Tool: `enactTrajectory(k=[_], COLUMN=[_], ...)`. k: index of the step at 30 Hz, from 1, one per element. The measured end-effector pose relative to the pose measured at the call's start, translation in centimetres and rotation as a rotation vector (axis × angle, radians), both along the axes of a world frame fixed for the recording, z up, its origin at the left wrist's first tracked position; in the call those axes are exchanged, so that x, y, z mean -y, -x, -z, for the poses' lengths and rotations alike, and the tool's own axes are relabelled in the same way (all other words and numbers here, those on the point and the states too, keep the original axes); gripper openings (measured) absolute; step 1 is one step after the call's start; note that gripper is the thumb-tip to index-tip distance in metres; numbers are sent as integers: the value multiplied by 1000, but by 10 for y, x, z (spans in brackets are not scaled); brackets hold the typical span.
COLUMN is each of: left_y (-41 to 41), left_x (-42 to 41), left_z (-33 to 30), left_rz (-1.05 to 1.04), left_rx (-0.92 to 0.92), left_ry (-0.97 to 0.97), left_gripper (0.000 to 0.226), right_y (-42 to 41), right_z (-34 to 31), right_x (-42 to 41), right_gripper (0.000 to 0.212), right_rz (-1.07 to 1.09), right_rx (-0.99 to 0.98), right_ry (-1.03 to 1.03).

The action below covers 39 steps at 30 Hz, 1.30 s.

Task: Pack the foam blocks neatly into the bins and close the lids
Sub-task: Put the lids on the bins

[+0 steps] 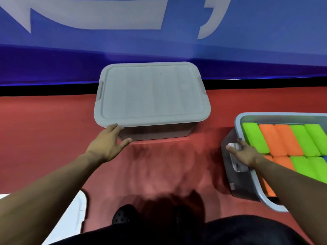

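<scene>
A grey bin with its lid (152,93) on stands on the red floor ahead of me. My left hand (108,144) rests against its near left corner, fingers spread and straight, just under the lid's rim. At the right stands a second bin (247,184) with no lid, filled with rows of green foam blocks (254,138) and orange foam blocks (279,142). My right hand (246,152) lies on this bin's left rim at the white latch handle (237,163); its fingers curl over the rim.
A white lid (76,214) lies flat on the floor at the lower left. A blue wall with white lettering (99,16) runs behind the closed bin. My dark shoe (122,216) and dark trousers fill the bottom of the view.
</scene>
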<state>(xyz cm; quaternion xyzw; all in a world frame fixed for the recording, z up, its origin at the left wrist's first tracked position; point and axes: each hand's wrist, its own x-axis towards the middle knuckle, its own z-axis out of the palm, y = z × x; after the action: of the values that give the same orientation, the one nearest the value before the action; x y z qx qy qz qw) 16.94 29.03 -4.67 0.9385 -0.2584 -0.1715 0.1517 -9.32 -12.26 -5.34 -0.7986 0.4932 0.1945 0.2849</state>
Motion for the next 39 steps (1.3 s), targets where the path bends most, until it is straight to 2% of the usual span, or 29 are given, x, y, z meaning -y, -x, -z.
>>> enactTrajectory(k=[2, 4, 6, 9, 10, 12, 15, 20, 23, 26, 27, 28, 29, 31, 32, 33, 37, 39], left_y=[19, 37, 52, 77, 85, 103, 122, 144, 150, 154, 151, 146, 140, 133, 132, 132, 136, 132], left_x=[-1, 4, 13, 29, 35, 47, 67, 89, 94, 91, 88, 84, 80, 76, 77, 79, 85, 83], left_z=[-9, -18, -27, -43, -45, -48, -49, -42, -32, -24, -21, -17, -12, -2, -2, 0, 2, 0], left_rz=[-3, 19, 37, -35, -83, -205, -357, -487, -567, -672, -706, -736, -751, -731, -721, -717, -744, -729], left_rx=[-50, -118, -177, -317, -390, -593, -876, -1097, -1215, -1226, -1206, -1201, -1211, -1222, -1218, -1212, -1237, -1240], left_ry=[-1, -17, -8, 138, 190, 303, 434, 441, 479, 506, 508, 512, 516, 527, 535, 540, 558, 557], left_gripper=[78, 77, 73, 61, 54, 43, 42, 49, 49, 50, 51, 53, 56, 60, 60, 59, 56, 59], right_y=[21, 27, 27, 25, 23, 13, -4, -25, -33, -40, -43, -45, -47, -53, -56, -58, -65, -76], right_z=[0, -6, -15, -13, -14, -28, -38, -42, -29, -23, -19, -17, -12, -9, -11, -12, -21, -26], right_x=[-8, -14, -19, -25, -32, -58, -94, -157, -184, -197, -199, -201, -202, -202, -203, -202, -197, -192], right_gripper=[68, 64, 81, 121, 125, 116, 105, 98, 96, 58, 49, 51, 65, 109, 116, 114, 74, 63], right_rz=[-3, 11, 4, 12, 17, -21, -98, -133, -66, -34, -26, -22, -13, 8, 0, -25, -166, -388], right_rx=[32, 76, 27, 6, -13, -68, -138, -23, 85, 193, 234, 253, 264, 241, 229, 218, 120, 56], right_ry=[-55, -77, -155, -272, -321, -403, -484, -591, -702, -810, -828, -840, -857, -903, -922, -922, -821, -661])
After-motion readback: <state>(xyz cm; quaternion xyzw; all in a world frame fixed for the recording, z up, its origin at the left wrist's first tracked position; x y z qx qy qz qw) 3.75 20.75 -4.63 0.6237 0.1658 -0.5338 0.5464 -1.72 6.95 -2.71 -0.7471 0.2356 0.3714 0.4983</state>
